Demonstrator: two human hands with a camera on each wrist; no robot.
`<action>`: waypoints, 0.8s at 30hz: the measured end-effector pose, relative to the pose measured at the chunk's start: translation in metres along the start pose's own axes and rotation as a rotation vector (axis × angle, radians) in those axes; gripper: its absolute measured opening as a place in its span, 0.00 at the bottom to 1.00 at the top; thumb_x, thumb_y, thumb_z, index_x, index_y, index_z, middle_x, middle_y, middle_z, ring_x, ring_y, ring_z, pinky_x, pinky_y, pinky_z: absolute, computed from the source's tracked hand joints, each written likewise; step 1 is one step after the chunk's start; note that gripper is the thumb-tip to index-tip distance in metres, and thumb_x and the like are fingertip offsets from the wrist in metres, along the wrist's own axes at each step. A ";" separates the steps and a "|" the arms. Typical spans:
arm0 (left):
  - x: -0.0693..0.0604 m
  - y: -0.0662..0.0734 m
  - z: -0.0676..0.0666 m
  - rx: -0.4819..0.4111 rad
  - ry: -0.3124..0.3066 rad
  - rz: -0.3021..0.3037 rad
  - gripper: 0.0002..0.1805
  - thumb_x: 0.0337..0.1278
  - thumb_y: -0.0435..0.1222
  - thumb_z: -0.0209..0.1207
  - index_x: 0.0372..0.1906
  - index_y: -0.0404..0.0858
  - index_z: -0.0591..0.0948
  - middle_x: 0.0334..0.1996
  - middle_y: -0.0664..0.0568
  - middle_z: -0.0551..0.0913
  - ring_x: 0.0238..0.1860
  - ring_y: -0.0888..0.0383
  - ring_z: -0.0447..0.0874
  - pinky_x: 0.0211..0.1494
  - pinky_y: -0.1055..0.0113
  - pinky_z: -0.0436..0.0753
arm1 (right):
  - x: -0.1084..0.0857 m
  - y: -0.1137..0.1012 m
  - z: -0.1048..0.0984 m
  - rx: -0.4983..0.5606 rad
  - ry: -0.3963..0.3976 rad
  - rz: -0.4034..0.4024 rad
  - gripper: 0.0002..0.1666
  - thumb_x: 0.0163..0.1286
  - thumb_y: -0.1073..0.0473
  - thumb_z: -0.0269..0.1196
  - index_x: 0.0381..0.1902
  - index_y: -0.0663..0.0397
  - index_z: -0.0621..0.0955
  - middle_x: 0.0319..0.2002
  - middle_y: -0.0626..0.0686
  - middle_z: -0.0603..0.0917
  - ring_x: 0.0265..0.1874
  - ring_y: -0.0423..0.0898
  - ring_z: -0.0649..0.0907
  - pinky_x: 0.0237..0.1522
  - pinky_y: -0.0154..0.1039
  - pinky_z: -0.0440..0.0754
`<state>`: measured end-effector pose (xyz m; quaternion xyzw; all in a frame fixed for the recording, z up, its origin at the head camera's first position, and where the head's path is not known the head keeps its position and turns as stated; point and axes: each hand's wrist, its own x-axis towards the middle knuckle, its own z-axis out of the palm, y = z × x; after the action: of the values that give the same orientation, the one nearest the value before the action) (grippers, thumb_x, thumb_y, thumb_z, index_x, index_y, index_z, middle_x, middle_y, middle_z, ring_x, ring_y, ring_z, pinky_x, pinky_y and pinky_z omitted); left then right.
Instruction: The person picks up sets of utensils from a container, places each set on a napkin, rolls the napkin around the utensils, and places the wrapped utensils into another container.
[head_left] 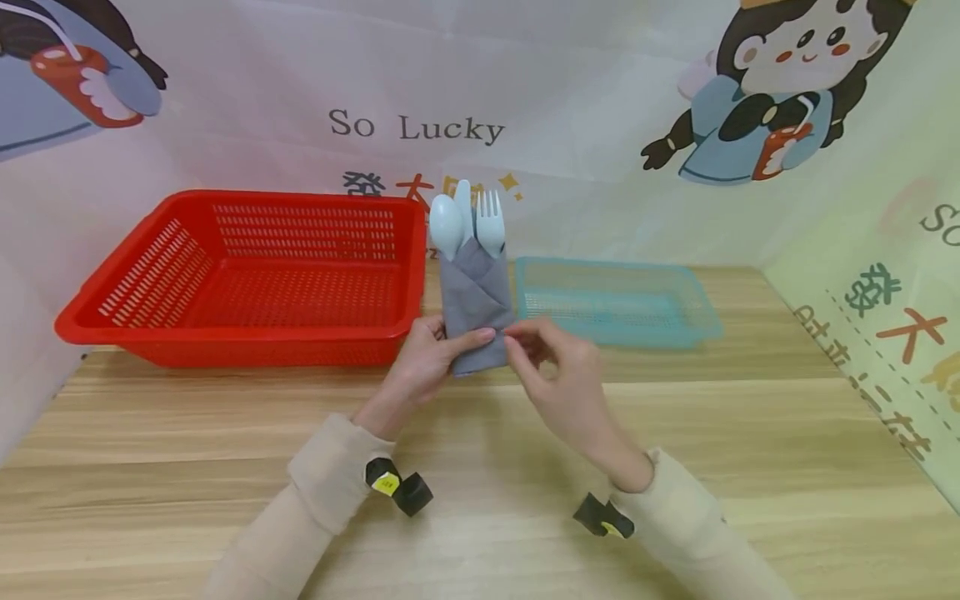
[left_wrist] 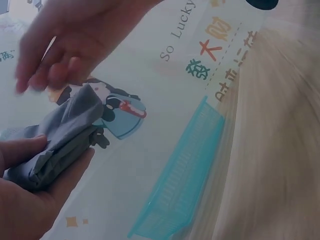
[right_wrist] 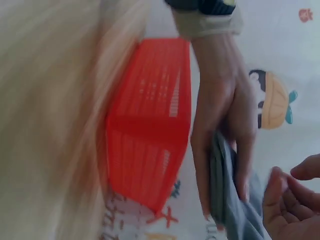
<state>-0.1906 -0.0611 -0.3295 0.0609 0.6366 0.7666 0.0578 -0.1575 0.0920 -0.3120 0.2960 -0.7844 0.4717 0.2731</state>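
A folded grey cloth napkin [head_left: 474, 292] stands upright above the table as a pouch. From its top stick out a pale blue spoon [head_left: 447, 223], knife [head_left: 464, 204] and fork [head_left: 491, 218]. My left hand [head_left: 424, 363] grips the napkin's lower part, thumb across the front and fingers behind. At the lower right edge is my right hand [head_left: 564, 375], its fingers loosely bent. The left wrist view shows the right hand [left_wrist: 85, 45] a little apart from the napkin [left_wrist: 60, 132], with nothing visible in it. The cutlery is hidden in both wrist views.
A large red plastic basket [head_left: 255, 335] stands at the back left of the wooden table [head_left: 510, 517]. Behind the right hand, a shallow light blue basket [head_left: 615, 335] sits near the printed cloth backdrop [head_left: 570, 150], which also runs along the right side.
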 end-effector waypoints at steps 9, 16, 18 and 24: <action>-0.001 -0.003 0.005 -0.014 -0.044 0.005 0.16 0.54 0.23 0.52 0.48 0.19 0.70 0.35 0.51 0.78 0.33 0.63 0.76 0.42 0.70 0.77 | -0.001 0.003 0.009 0.133 -0.106 0.248 0.09 0.61 0.72 0.54 0.38 0.72 0.78 0.28 0.61 0.82 0.23 0.49 0.82 0.26 0.35 0.80; -0.001 -0.004 0.007 -0.025 -0.045 -0.013 0.17 0.54 0.25 0.53 0.50 0.23 0.70 0.36 0.51 0.78 0.34 0.62 0.77 0.41 0.69 0.78 | -0.001 0.004 0.007 -0.025 -0.054 0.204 0.06 0.60 0.70 0.57 0.34 0.69 0.80 0.26 0.58 0.82 0.20 0.45 0.81 0.24 0.30 0.78; 0.000 -0.004 0.007 -0.008 -0.042 -0.018 0.17 0.54 0.26 0.54 0.50 0.24 0.71 0.38 0.49 0.78 0.35 0.62 0.77 0.43 0.68 0.78 | -0.002 0.005 0.007 -0.069 -0.030 0.195 0.05 0.59 0.70 0.58 0.33 0.69 0.80 0.26 0.58 0.81 0.19 0.44 0.80 0.23 0.30 0.78; 0.001 -0.004 0.008 0.034 -0.023 -0.034 0.19 0.54 0.28 0.55 0.51 0.26 0.71 0.45 0.42 0.77 0.37 0.60 0.77 0.46 0.65 0.77 | -0.002 0.007 0.008 -0.131 0.023 0.161 0.05 0.56 0.71 0.61 0.32 0.69 0.78 0.26 0.58 0.79 0.19 0.46 0.80 0.23 0.31 0.78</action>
<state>-0.1903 -0.0522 -0.3321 0.0599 0.6498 0.7538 0.0772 -0.1626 0.0885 -0.3208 0.2080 -0.8317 0.4431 0.2620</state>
